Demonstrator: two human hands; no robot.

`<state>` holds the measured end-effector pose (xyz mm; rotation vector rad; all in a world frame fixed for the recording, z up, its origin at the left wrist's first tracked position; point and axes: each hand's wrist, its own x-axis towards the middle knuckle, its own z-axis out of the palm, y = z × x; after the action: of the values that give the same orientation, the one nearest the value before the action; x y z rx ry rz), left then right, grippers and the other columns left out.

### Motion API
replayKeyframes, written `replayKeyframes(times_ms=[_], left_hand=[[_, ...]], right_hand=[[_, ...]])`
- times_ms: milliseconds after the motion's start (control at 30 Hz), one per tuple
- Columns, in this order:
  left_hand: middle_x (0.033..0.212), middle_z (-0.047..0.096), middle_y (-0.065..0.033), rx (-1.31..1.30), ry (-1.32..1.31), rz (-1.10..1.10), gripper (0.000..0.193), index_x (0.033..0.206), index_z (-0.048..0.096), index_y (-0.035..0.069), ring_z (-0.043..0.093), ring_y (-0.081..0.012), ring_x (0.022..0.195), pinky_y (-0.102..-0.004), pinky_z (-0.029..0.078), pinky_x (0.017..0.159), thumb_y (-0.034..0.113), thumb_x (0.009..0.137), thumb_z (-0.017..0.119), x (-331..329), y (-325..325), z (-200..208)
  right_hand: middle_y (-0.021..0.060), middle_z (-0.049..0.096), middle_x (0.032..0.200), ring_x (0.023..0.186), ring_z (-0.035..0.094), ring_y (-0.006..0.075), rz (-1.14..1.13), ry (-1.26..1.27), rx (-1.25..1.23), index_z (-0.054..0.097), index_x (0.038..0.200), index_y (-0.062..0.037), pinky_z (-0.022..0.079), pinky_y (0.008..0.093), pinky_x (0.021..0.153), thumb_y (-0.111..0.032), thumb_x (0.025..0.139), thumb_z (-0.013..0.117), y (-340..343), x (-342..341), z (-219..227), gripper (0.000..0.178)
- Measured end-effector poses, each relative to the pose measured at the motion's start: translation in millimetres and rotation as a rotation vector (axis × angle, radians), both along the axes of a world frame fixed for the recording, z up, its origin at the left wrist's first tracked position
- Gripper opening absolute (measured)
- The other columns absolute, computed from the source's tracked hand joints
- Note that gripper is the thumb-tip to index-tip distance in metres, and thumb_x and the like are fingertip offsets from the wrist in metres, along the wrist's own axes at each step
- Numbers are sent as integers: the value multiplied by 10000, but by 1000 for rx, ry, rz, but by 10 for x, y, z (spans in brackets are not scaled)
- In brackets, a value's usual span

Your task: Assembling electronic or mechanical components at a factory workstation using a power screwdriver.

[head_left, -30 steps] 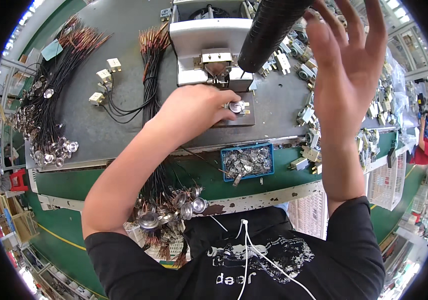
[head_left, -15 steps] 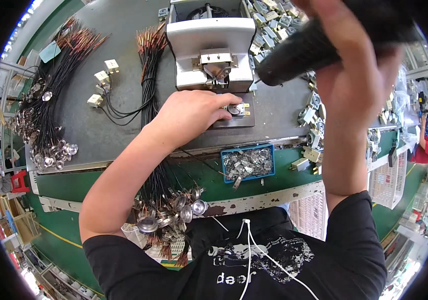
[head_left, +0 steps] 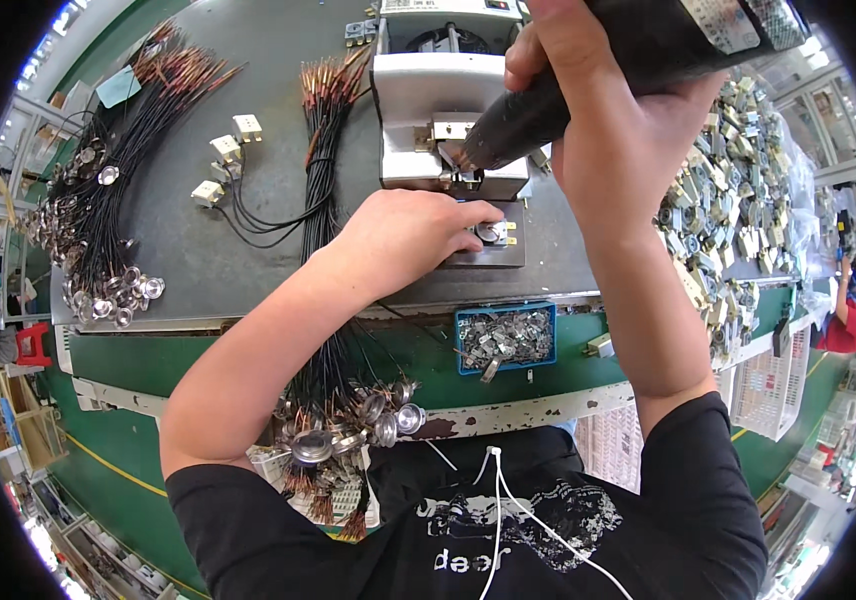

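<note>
My left hand [head_left: 410, 232] lies over a flat metal block [head_left: 493, 258]. Its thumb and forefinger close on a small grey-and-cream connector [head_left: 493, 233] with brass tabs, which rests on the block. My right hand [head_left: 620, 135] is wrapped round a thick black electric screwdriver [head_left: 538, 112], tilted down to the left. The screwdriver's nose is at the front opening of a silver-and-black screw feeder [head_left: 433, 80], just behind the block. Whether the bit touches a screw there cannot be made out.
Black wire bundles with copper ends [head_left: 320, 150] lie left of the feeder and further left [head_left: 148, 110]. Wired cream connectors [head_left: 226, 150] sit between them. A blue tray [head_left: 460, 345] of small metal pieces is at the table's front. Loose connectors [head_left: 738, 190] heap up on the right.
My right hand has brought the screwdriver left and its nose to the feeder's front. My left hand stays on the connector. The whole view has shifted slightly.
</note>
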<state>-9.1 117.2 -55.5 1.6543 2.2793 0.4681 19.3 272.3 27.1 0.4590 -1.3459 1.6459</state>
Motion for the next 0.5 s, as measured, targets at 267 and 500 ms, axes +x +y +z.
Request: replayKeyframes(times_ms=[267,500], left_hand=[[946,738,-99,-3,-42,6,377,1329,671,244,711,-304,912,-434,562,790,309,958,660,-3,-28,5],[871,718,-94,96,7,-32,357,1301,698,245,700,-305,848,-435,556,765,305,951,670,-7,-28,-20]], right_hand=[[59,702,907,766,682,131,94,32,118,620,1136,-1,546,256,677,25,862,777,-124,52,55,317],[111,675,1136,988,685,168,-114,-330,115,378,1350,-9,571,312,851,69,874,742,-260,120,150,604]])
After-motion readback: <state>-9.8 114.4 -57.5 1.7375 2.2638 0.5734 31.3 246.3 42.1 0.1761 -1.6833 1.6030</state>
